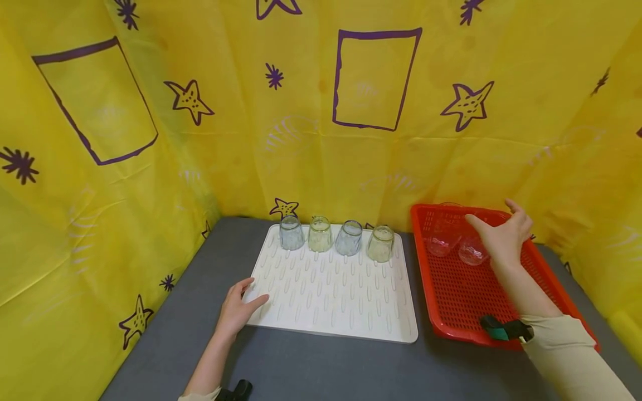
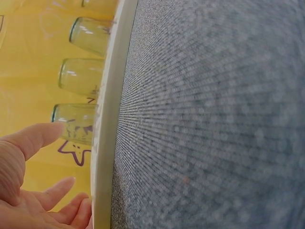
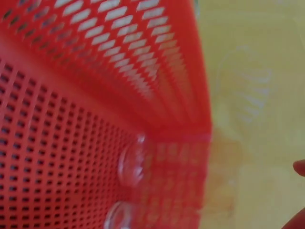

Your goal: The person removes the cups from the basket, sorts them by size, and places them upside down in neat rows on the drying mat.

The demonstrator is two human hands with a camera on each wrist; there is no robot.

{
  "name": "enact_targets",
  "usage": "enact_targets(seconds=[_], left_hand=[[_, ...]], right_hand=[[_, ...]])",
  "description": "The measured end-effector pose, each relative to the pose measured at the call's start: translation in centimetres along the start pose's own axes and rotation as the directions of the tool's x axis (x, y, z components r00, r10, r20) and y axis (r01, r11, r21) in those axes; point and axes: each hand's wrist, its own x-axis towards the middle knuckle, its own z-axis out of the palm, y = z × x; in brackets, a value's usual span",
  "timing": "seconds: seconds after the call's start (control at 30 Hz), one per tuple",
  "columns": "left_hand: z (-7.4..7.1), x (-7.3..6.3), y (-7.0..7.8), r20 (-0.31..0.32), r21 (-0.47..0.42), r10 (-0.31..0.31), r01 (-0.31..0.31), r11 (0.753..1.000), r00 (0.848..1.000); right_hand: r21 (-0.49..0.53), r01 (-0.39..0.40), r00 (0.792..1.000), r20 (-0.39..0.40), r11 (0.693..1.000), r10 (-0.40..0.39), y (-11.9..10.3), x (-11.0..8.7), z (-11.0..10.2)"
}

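Above the far right part of a red plastic basket [image 1: 453,328], my right hand [image 1: 506,236] is spread, thumb apart from the fingers, holding nothing. Two clear glasses [image 1: 441,243] lie at the basket's far end, partly overlapped by this hand in the head view. My left hand [image 1: 236,308] is at the left edge of a white ribbed drying board [image 1: 326,301], thumb over its corner area and fingers loosely bent. Several tinted glasses stand rim up in a row along the board's far side, among them a blue glass [image 1: 291,234] and a greenish glass [image 1: 381,245].
The basket stands right of the board, with a narrow strip of grey table [image 1: 321,362] between them. A yellow cloth [image 1: 225,156] with purple drawings hangs behind and at both sides. In the right wrist view the basket wall [image 3: 167,95] fills the left half.
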Motion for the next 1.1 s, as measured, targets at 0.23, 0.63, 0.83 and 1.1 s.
enact_targets(seconds=[0.23,0.63,0.83,1.1], left_hand=[[0.0,0.0,-0.1,-0.002,-0.004,-0.001,0.001,1.000,1.000],[0.1,0.1,-0.4,-0.011,-0.005,-0.001,0.001,1.000,1.000],[0.1,0.1,-0.6,-0.011,0.000,-0.001,0.001,1.000,1.000],[0.2,0.0,-0.5,-0.015,0.004,-0.009,0.009,1.000,1.000]], right_hand=[[-0.080,-0.068,0.997,0.016,0.994,0.070,2.0,1.8,-0.7],[-0.188,-0.097,0.988,0.103,0.977,0.118,4.3,3.3,-1.2],[-0.197,-0.116,0.982,0.123,0.974,0.142,4.9,3.7,-1.2],[-0.156,-0.124,0.983,0.118,0.980,0.143,5.5,4.0,-1.0]])
